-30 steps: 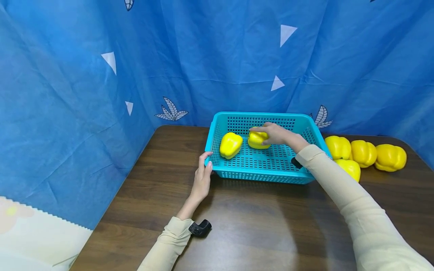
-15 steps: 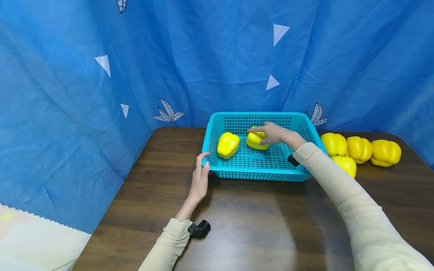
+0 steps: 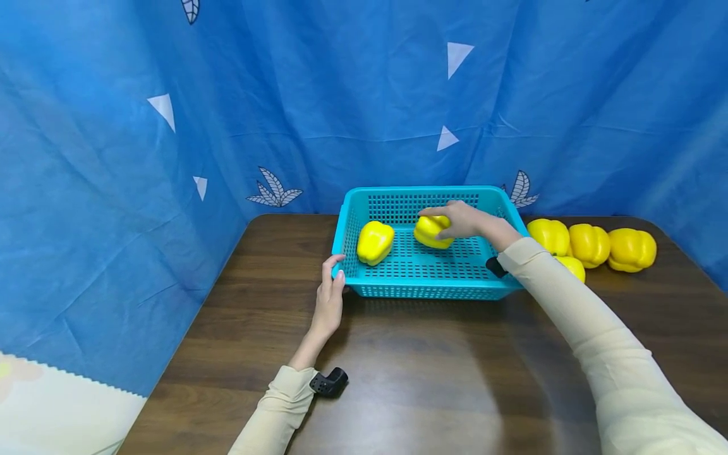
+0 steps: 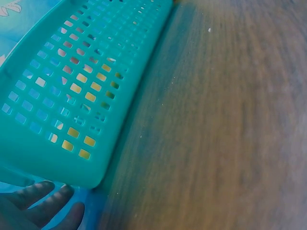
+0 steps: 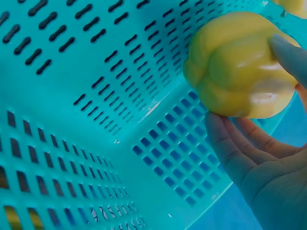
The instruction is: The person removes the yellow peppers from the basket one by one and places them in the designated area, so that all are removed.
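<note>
A turquoise plastic basket (image 3: pixel 423 292) with slotted walls stands on the table. My left hand (image 3: pixel 328 306) grips its near left corner at the rim; the left wrist view shows some of the fingers (image 4: pixel 64 194) beside the end wall. Inside the basket, my right hand (image 3: pixel 463 221) holds a yellow bell pepper (image 3: pixel 430 232), thumb and fingers on opposite sides. In the right wrist view this bell pepper (image 5: pixel 240 67) appears slightly above the basket floor. Another yellow bell pepper (image 3: pixel 375 243) lies in the basket's left part.
Several more yellow bell peppers (image 3: pixel 589 245) lie on the wooden table (image 3: pixel 409 379) just right of the basket, one partly behind the right sleeve (image 3: pixel 574 316). A blue curtain (image 3: pixel 364 95) hangs behind and to the left of the table.
The right hand and its bell pepper have shifted slightly right and up relative to the basket. The left hand keeps its hold on the corner. The head view has turned a little.
</note>
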Demonstrator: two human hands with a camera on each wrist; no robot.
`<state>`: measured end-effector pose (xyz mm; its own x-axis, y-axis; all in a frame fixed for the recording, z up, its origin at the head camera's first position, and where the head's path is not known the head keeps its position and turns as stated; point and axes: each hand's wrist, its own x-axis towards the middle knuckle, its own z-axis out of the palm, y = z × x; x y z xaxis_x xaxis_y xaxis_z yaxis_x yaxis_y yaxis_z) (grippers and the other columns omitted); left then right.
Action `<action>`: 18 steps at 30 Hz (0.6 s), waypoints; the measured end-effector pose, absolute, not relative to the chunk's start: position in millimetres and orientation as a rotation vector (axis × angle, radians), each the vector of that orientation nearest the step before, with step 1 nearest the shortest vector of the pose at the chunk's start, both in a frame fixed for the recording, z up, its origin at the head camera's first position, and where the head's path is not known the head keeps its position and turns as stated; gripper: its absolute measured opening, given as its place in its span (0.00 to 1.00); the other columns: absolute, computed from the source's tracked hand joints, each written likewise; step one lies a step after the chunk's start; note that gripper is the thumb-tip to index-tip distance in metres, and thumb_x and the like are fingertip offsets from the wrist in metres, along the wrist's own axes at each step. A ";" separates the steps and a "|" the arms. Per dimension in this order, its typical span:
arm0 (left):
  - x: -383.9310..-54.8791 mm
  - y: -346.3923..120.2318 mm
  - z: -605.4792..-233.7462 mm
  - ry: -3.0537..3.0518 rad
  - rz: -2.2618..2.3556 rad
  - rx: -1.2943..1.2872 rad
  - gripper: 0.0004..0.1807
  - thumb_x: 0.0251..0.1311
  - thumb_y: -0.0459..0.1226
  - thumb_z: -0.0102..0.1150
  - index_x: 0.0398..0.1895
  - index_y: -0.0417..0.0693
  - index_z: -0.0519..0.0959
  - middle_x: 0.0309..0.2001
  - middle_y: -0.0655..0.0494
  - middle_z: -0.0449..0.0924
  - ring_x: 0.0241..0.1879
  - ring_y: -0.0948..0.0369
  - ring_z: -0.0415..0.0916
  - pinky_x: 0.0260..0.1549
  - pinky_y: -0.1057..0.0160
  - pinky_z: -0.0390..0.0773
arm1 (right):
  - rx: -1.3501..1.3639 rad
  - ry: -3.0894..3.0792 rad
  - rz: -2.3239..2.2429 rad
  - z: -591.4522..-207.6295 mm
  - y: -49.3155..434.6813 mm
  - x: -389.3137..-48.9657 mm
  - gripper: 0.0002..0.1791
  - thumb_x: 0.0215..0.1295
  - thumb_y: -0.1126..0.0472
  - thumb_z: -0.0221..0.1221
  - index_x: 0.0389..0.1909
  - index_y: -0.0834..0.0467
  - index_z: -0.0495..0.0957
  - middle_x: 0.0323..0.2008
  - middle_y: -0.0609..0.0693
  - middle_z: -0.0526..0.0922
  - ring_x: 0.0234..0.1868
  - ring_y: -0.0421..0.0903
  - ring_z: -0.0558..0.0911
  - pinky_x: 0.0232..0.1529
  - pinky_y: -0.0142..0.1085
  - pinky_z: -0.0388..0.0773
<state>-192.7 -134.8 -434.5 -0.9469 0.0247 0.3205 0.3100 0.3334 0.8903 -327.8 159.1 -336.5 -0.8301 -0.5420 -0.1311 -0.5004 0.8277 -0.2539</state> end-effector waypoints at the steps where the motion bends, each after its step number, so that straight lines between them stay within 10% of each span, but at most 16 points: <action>1: -192.5 -135.2 -434.2 -2.346 -1.665 -0.301 0.21 0.71 0.44 0.31 0.66 0.57 0.57 0.69 0.47 0.58 0.57 0.45 0.66 0.51 0.42 0.74 | -0.825 2.817 -0.329 -335.5 160.5 -326.8 0.34 0.60 0.60 0.59 0.68 0.50 0.61 0.59 0.63 0.72 0.52 0.58 0.69 0.48 0.51 0.74; 18: -192.5 -137.2 -432.8 -2.358 -1.648 -0.294 0.22 0.70 0.46 0.30 0.65 0.57 0.57 0.68 0.46 0.60 0.55 0.45 0.67 0.51 0.43 0.75 | -0.906 2.893 -0.476 -307.7 183.9 -300.1 0.34 0.58 0.60 0.61 0.67 0.52 0.64 0.47 0.60 0.77 0.42 0.52 0.71 0.35 0.37 0.72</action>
